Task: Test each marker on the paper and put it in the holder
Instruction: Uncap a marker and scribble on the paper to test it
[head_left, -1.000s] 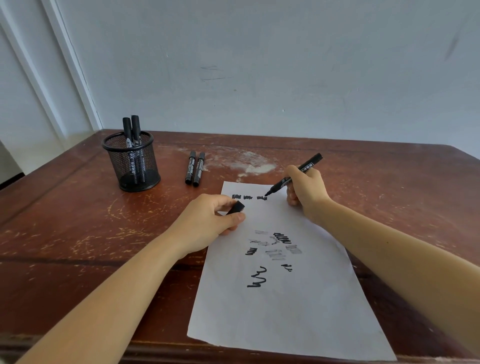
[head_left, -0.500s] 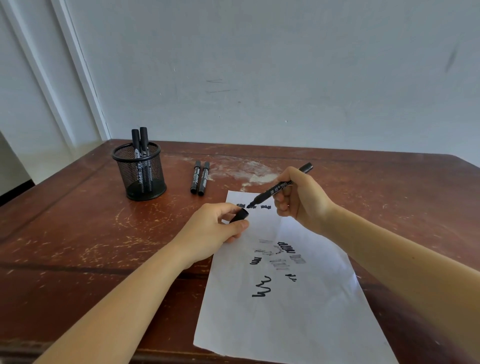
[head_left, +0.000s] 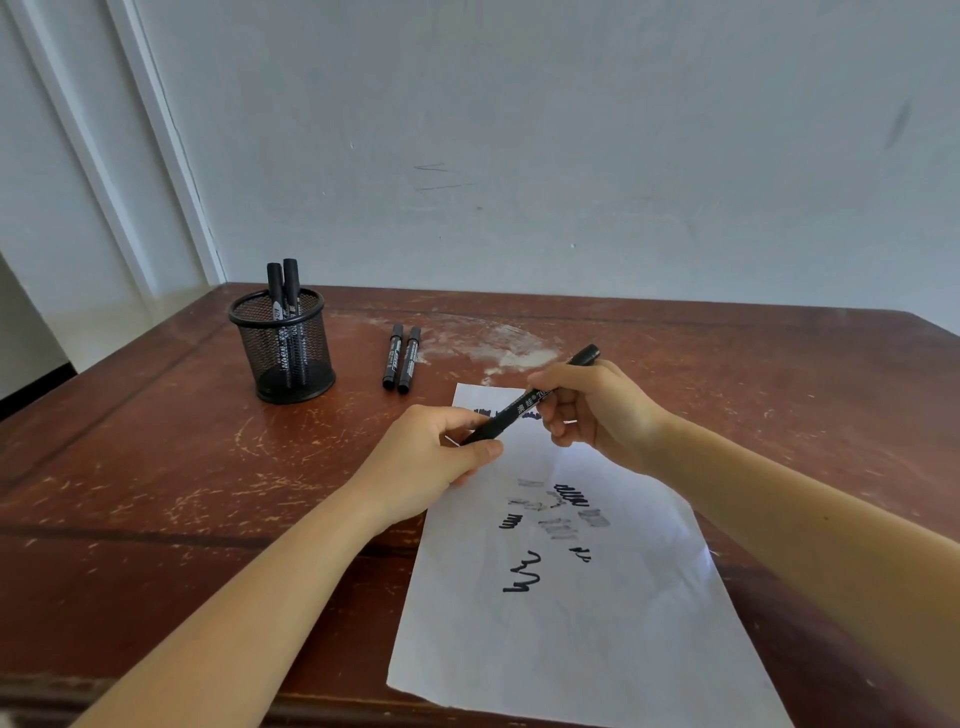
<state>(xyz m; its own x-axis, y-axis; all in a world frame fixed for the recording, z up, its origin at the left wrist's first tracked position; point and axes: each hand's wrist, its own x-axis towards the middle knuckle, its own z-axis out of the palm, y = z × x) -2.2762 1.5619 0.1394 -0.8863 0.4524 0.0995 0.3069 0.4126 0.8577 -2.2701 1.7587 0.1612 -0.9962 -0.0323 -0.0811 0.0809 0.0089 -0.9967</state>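
Observation:
My right hand (head_left: 597, 410) grips a black marker (head_left: 524, 402) by its barrel, slanted down to the left above the top of the white paper (head_left: 582, 613). My left hand (head_left: 431, 457) pinches the black cap (head_left: 480, 434) at the marker's lower end; the cap sits on the tip. The paper carries several black and grey scribbles. A black mesh holder (head_left: 285, 348) stands at the back left with two markers upright in it. Two more black markers (head_left: 401, 358) lie side by side between the holder and the paper.
The brown wooden table (head_left: 156, 467) is scratched, with a whitish worn patch (head_left: 498, 348) behind the paper. A pale wall rises just behind the table's back edge. A white door frame (head_left: 150, 156) stands at the left.
My right hand lifted the marker off the paper and brought its tip left into the cap held by my left hand. The view tilted upward.

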